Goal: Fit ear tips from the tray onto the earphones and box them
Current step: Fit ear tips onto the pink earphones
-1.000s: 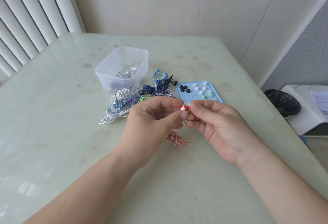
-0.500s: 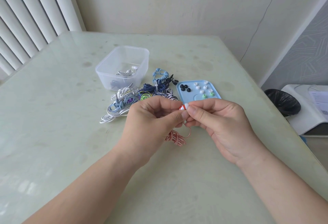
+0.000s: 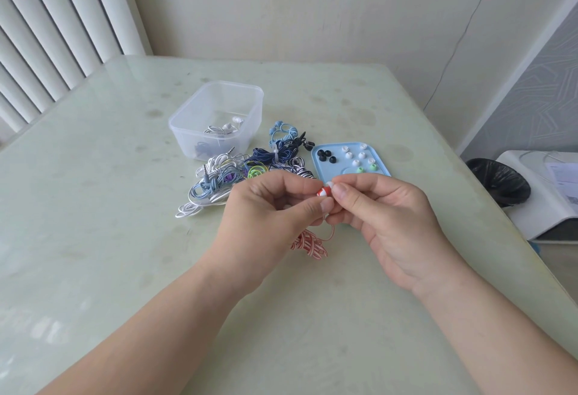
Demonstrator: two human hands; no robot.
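Note:
My left hand pinches a red and white earbud above the table. My right hand pinches a small white ear tip against the bud's end. The bud's red-striped cable hangs down and lies coiled on the table under my hands. Behind them a light blue tray holds black, white and green ear tips. A clear plastic box at the back holds white and dark earphones. A pile of tangled earphones lies between box and tray.
The pale green glass table ends at walls behind and at an edge on the right. Beyond that edge stand a black-lined bin and a white device. White vertical blinds hang at the left.
Both hands stay together on the earbud with small finger shifts. The ear tip sits closer onto the bud's end than a second ago.

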